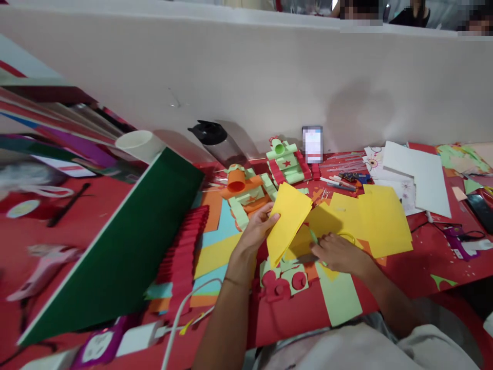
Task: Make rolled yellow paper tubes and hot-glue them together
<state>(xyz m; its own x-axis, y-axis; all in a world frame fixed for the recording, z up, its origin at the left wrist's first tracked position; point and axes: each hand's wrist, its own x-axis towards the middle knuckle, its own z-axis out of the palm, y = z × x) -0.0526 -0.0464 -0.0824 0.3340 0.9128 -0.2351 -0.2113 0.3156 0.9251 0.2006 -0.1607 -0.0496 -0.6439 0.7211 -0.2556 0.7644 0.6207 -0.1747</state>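
Note:
My left hand (256,228) is closed on folded yellow paper (289,215), thumb on its near face, and holds it tilted above the table. To its right, my right hand (337,253) has curled fingers around a thin light-green object (313,236); its kind is hard to make out. Under and beyond that hand lie more yellow sheets (385,221), with a yellow ring-shaped handle (348,237) showing just behind. Close below the paper sit red paper discs (299,280) on pale green pieces. A pale green strip (341,298) lies nearest my body.
Two paper tank models, orange (252,195) and green-red (287,163), stand behind the hands. A dark bottle (219,144) and phone (312,145) are near the wall. A green board (123,246) leans at left, beside pleated red paper (183,246). A white cable (181,308) runs near my left forearm.

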